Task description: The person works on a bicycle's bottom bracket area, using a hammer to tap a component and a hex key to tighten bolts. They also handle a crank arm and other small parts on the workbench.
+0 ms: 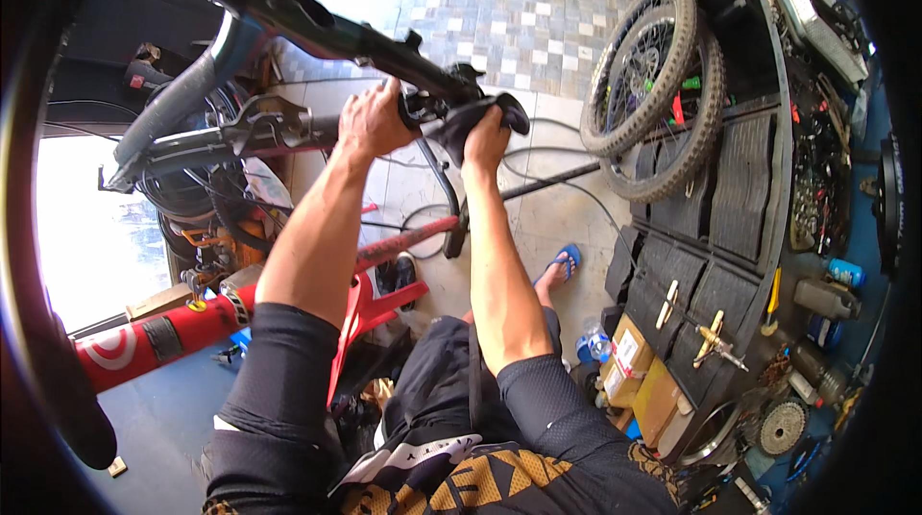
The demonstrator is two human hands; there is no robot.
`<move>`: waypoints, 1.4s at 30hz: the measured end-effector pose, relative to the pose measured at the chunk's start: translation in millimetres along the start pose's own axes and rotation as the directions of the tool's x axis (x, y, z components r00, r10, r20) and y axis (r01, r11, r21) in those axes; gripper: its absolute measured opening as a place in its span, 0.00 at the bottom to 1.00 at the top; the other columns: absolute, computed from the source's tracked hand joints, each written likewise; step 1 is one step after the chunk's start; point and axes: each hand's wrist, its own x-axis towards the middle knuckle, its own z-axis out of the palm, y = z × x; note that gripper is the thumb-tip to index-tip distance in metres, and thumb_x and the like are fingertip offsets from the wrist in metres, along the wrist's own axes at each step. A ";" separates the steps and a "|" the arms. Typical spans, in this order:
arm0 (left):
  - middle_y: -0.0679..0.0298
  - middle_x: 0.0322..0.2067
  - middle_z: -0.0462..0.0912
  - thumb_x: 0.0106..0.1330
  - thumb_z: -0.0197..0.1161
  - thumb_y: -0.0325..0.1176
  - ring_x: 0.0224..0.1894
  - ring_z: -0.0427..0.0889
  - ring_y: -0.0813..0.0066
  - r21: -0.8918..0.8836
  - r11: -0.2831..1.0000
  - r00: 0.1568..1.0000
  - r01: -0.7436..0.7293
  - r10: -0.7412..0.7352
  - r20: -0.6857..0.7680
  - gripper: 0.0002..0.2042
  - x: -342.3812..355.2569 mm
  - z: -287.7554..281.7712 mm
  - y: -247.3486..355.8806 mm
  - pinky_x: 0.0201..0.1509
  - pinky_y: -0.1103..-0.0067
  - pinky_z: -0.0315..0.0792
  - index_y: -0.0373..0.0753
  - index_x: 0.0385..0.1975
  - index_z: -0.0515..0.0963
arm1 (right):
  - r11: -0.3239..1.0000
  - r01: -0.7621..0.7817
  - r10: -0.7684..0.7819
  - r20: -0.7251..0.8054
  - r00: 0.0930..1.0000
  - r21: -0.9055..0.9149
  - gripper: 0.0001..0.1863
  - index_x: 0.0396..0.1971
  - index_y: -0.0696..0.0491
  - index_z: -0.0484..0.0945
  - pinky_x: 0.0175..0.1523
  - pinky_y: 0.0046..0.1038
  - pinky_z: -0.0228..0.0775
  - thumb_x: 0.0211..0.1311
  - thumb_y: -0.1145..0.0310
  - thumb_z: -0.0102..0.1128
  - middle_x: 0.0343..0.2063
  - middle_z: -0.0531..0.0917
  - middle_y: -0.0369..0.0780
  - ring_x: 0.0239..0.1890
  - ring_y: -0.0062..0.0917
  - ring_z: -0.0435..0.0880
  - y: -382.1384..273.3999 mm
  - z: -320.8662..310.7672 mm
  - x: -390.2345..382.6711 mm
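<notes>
A dark bicycle frame (370,46) stretches from the upper left to the middle, in front of me. My left hand (373,121) is closed round the frame near its dark joint, with the fingers partly hidden behind it. Just to the right, my right hand (487,142) grips a black rounded piece (509,111) at the end of the frame; its exact kind is hard to make out. Thin black cables (567,179) loop away to the right. Below my left forearm lies a red bicycle frame tube (197,328).
On the right, two knobby-tyred wheels (693,11) rest on a bench covered with black ribbed mats (744,164). Tools, a cassette (783,429) and a blue can (845,272) lie along its far side. Cardboard boxes (626,358) stand by its near edge. A foot in a blue flip-flop (571,260) is on the floor.
</notes>
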 end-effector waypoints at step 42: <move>0.48 0.52 0.88 0.52 0.78 0.48 0.61 0.87 0.48 -0.020 1.000 1.000 0.005 -0.005 -0.009 0.34 -4.4 -1.5 2.6 0.67 0.55 0.75 0.39 0.57 0.76 | 0.958 -0.284 0.259 0.503 0.824 -0.029 0.10 0.52 0.52 0.83 0.28 0.21 0.69 0.76 0.69 0.59 0.34 0.84 0.31 0.27 0.14 0.80 27.9 -233.6 -91.8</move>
